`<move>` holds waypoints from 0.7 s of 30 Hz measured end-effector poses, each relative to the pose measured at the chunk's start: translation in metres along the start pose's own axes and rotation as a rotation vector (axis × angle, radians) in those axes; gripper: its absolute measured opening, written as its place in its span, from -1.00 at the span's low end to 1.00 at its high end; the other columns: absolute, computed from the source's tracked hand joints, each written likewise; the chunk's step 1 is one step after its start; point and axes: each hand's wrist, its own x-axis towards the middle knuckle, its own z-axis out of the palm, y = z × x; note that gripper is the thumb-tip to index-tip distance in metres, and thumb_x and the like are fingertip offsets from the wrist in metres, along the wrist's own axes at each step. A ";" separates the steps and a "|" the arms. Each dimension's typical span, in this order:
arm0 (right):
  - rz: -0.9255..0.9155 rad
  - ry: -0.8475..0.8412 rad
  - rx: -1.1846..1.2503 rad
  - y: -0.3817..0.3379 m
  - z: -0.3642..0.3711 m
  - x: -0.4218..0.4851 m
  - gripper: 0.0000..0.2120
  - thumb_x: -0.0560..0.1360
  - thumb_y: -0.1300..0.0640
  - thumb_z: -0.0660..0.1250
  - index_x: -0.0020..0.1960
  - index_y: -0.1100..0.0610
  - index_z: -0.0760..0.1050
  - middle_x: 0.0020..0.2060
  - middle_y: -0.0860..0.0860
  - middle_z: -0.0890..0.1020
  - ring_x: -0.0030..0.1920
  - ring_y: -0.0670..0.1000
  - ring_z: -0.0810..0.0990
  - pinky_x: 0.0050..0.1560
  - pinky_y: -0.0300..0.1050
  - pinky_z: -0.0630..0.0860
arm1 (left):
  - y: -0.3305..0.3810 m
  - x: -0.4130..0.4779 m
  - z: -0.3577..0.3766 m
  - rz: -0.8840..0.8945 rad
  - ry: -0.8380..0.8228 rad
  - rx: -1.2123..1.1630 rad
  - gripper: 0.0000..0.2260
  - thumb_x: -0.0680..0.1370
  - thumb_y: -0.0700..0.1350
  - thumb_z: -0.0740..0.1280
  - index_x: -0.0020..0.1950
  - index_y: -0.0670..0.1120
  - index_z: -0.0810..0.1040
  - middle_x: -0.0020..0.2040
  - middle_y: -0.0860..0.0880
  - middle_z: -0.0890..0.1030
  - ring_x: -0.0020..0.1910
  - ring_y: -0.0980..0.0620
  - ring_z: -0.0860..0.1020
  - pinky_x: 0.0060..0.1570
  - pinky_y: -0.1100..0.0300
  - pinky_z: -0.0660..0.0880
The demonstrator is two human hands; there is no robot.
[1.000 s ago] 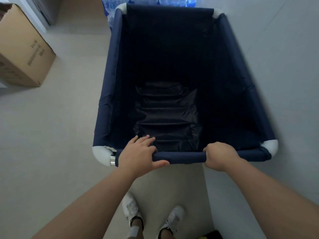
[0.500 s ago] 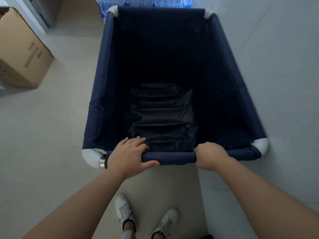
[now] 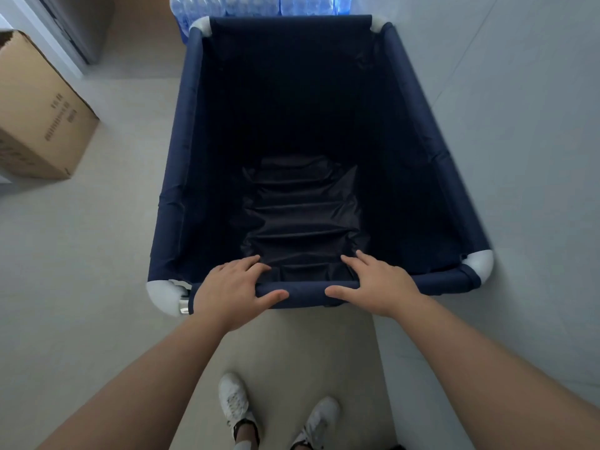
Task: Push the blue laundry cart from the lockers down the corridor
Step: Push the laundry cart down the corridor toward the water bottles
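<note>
The blue laundry cart (image 3: 175, 177) stands in front of me, a deep navy fabric bin with white corner pieces, nothing inside but its creased dark bottom. My left hand (image 3: 232, 293) grips the near rim close to the left corner, fingers over the top and thumb on the front. My right hand (image 3: 380, 287) lies on the same rim just right of the middle, fingers stretched out and apart over the edge, thumb along the bar's front.
A large cardboard box (image 3: 42, 118) sits on the floor at the left. Shrink-wrapped packs of water bottles (image 3: 259, 3) stand right against the cart's far end. A pale wall (image 3: 535, 125) runs close along the cart's right side. My white shoes (image 3: 233, 401) are below.
My right hand has opened from a closed grip and slid left along the rim toward the middle. The left hand holds as before. The cart has shifted slightly in view.
</note>
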 end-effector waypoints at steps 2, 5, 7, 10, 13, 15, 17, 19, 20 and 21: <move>-0.004 0.010 0.000 0.001 0.002 -0.001 0.04 0.21 -0.69 -0.10 0.57 -0.19 0.07 0.61 -0.08 0.06 0.55 0.02 0.16 0.44 0.14 0.23 | 0.000 0.000 0.000 -0.001 -0.011 0.005 -0.11 0.35 0.62 -0.22 0.42 0.18 0.44 0.52 0.11 0.40 0.45 0.05 0.39 0.36 0.01 0.33; -0.009 0.018 -0.010 0.001 0.004 -0.003 0.04 0.22 -0.69 -0.10 0.56 -0.17 0.14 0.60 -0.07 0.09 0.54 0.02 0.16 0.45 0.12 0.21 | 0.001 -0.002 0.002 0.007 -0.009 0.019 -0.13 0.37 0.61 -0.22 0.39 0.17 0.47 0.47 0.12 0.45 0.40 0.07 0.43 0.30 0.03 0.37; -0.006 0.020 -0.018 0.000 0.005 -0.004 0.03 0.23 -0.69 -0.10 0.54 -0.15 0.20 0.60 -0.05 0.10 0.54 0.02 0.18 0.46 0.12 0.20 | 0.001 -0.003 0.003 0.015 -0.007 0.025 -0.14 0.39 0.61 -0.21 0.37 0.16 0.49 0.45 0.12 0.48 0.38 0.07 0.45 0.28 0.04 0.38; -0.002 0.012 -0.025 0.000 0.006 -0.006 0.03 0.23 -0.69 -0.11 0.53 -0.14 0.23 0.60 -0.05 0.12 0.53 0.02 0.19 0.47 0.13 0.18 | 0.001 -0.005 0.004 0.026 -0.001 0.028 -0.16 0.41 0.60 -0.20 0.35 0.15 0.51 0.41 0.13 0.51 0.34 0.07 0.47 0.25 0.05 0.39; -0.005 0.012 -0.036 -0.001 0.006 -0.008 0.03 0.23 -0.69 -0.12 0.52 -0.14 0.24 0.59 -0.05 0.14 0.53 0.02 0.19 0.46 0.11 0.19 | 0.002 -0.007 0.004 0.028 0.004 0.022 -0.17 0.41 0.60 -0.20 0.32 0.15 0.53 0.36 0.15 0.54 0.30 0.08 0.49 0.21 0.07 0.40; -0.008 0.013 -0.044 -0.001 0.006 -0.010 0.01 0.24 -0.68 -0.11 0.52 -0.13 0.24 0.59 -0.04 0.16 0.53 0.02 0.19 0.47 0.10 0.18 | 0.003 -0.008 0.005 0.031 0.003 0.019 -0.16 0.40 0.60 -0.21 0.31 0.15 0.53 0.35 0.15 0.55 0.28 0.08 0.50 0.19 0.07 0.40; -0.005 -0.001 -0.040 -0.002 0.004 -0.012 -0.01 0.26 -0.67 -0.08 0.53 -0.14 0.23 0.58 -0.04 0.17 0.53 0.02 0.19 0.47 0.11 0.17 | 0.003 -0.010 0.005 0.034 0.007 0.016 -0.17 0.40 0.59 -0.20 0.30 0.15 0.54 0.34 0.16 0.55 0.27 0.09 0.50 0.19 0.08 0.40; 0.011 -0.040 -0.022 -0.004 0.002 -0.012 -0.01 0.26 -0.67 -0.04 0.53 -0.15 0.21 0.58 -0.04 0.18 0.53 0.02 0.20 0.46 0.11 0.17 | 0.003 -0.012 0.005 0.037 0.008 0.010 -0.19 0.41 0.59 -0.19 0.28 0.16 0.55 0.31 0.16 0.56 0.25 0.09 0.51 0.18 0.08 0.40; 0.027 -0.061 -0.006 -0.005 0.001 -0.011 -0.01 0.25 -0.67 -0.03 0.53 -0.16 0.20 0.58 -0.05 0.19 0.52 0.03 0.22 0.45 0.11 0.19 | 0.003 -0.012 0.004 0.039 0.007 0.009 -0.19 0.41 0.59 -0.18 0.26 0.16 0.56 0.30 0.17 0.57 0.24 0.09 0.51 0.18 0.08 0.40; 0.049 -0.078 0.024 -0.006 -0.001 -0.009 -0.02 0.25 -0.67 -0.03 0.53 -0.17 0.21 0.56 -0.06 0.22 0.50 0.04 0.26 0.43 0.11 0.22 | 0.003 -0.013 0.004 0.042 0.002 0.007 -0.20 0.41 0.59 -0.18 0.25 0.15 0.56 0.29 0.17 0.57 0.24 0.09 0.51 0.18 0.08 0.40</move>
